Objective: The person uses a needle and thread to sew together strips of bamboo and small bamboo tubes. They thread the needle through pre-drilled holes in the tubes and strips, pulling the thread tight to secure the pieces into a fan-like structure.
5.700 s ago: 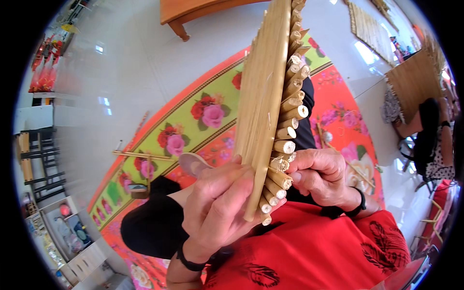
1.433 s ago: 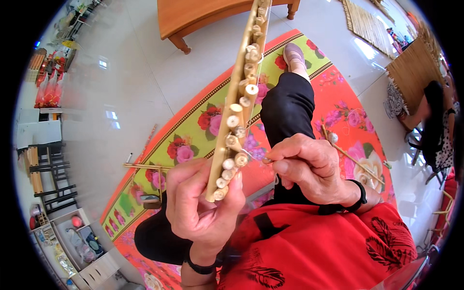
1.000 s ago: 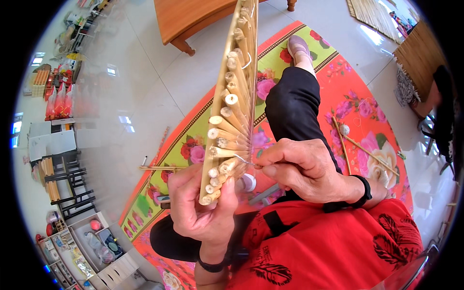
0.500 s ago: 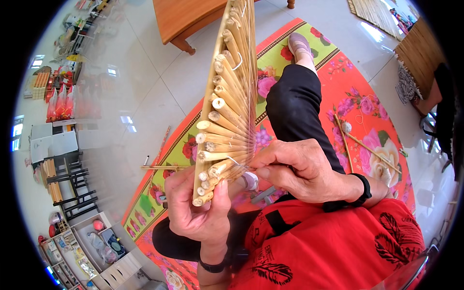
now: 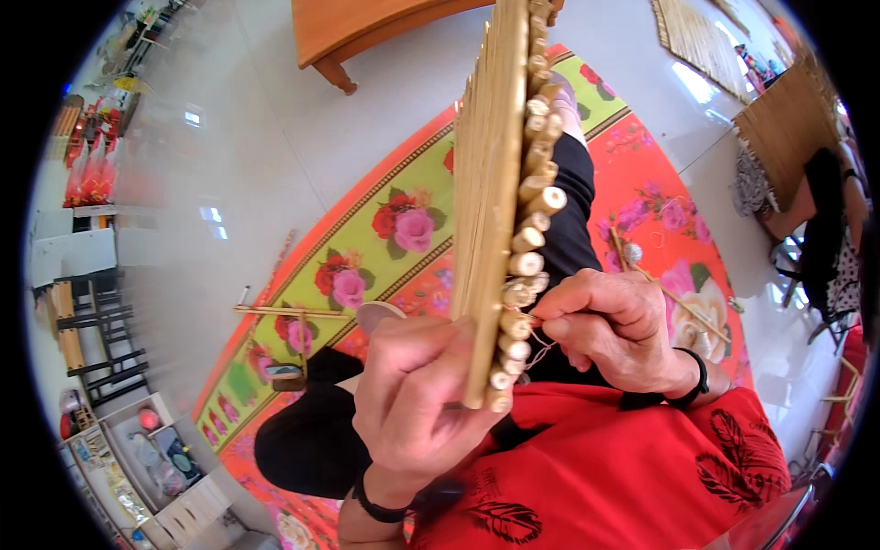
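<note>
A long panel of pale bamboo-like sticks (image 5: pixel 486 183) stands nearly upright along my view, their cut round ends (image 5: pixel 527 238) in a bumpy row down its right side. My left hand (image 5: pixel 412 394) is closed around the panel's near end. At the right side, my right hand (image 5: pixel 605 339) pinches a thin white thread (image 5: pixel 541 346) among the stick ends; whether a needle is between the fingertips is too small to tell. My legs in black trousers are partly behind the panel.
Below lies a flowered mat (image 5: pixel 412 229) with loose sticks (image 5: pixel 275 311) and a thread ball (image 5: pixel 632 253). A wooden table (image 5: pixel 376 27) is ahead, a storage box (image 5: pixel 124 431) at left. Another person (image 5: pixel 820 266) in dark clothing works at far right beside stick panels (image 5: pixel 697 46).
Since half a second ago the panel has turned, its flat face now facing left and its cut ends right. My right hand has shifted right with it, still pinching.
</note>
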Demonstrator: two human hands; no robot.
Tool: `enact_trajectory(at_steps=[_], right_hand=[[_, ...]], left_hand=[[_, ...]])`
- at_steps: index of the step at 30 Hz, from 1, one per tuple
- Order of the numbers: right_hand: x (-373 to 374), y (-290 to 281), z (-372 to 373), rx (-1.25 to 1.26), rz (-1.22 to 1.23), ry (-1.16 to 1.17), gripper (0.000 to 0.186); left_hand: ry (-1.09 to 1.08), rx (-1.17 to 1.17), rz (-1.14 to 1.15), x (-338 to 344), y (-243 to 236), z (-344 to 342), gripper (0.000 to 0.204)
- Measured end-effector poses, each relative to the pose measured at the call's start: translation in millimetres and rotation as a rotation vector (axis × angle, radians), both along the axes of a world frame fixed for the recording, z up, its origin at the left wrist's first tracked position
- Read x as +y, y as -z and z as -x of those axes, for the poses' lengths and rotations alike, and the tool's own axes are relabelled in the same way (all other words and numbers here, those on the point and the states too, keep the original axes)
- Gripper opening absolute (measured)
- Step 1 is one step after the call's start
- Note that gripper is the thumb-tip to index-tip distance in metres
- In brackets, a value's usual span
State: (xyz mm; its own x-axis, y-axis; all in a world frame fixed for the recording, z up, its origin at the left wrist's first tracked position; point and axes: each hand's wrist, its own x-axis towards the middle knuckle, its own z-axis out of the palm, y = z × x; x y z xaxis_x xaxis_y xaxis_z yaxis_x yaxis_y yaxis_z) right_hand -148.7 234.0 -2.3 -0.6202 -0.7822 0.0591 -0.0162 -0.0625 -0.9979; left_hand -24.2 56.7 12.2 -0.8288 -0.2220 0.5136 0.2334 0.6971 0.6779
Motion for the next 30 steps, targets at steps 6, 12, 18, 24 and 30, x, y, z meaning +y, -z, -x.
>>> enact_trajectory(at_steps=[6, 12, 18, 24, 30], right_hand=[[16, 10, -2, 0.041, 0.056, 0.082, 0.011], [14, 25, -4, 0.105, 0.132, 0.125, 0.009], [13, 5, 0, 0.391, -0.067, 0.117, 0.013], [15, 10, 7, 0.452, -0.074, 0.061, 0.018], [10, 23, 8, 0.374, 0.029, 0.008, 0.024]], left_hand=[[0.025, 0.092, 0.05, 16, 8, 7, 0.044], [0.022, 0.168, 0.05, 24, 6, 15, 0.027], [0.049, 0.175, 0.035, 21, 9, 15, 0.024], [0.073, 0.192, 0.044, 16, 13, 14, 0.027], [0.085, 0.145, 0.034, 15, 14, 7, 0.043]])
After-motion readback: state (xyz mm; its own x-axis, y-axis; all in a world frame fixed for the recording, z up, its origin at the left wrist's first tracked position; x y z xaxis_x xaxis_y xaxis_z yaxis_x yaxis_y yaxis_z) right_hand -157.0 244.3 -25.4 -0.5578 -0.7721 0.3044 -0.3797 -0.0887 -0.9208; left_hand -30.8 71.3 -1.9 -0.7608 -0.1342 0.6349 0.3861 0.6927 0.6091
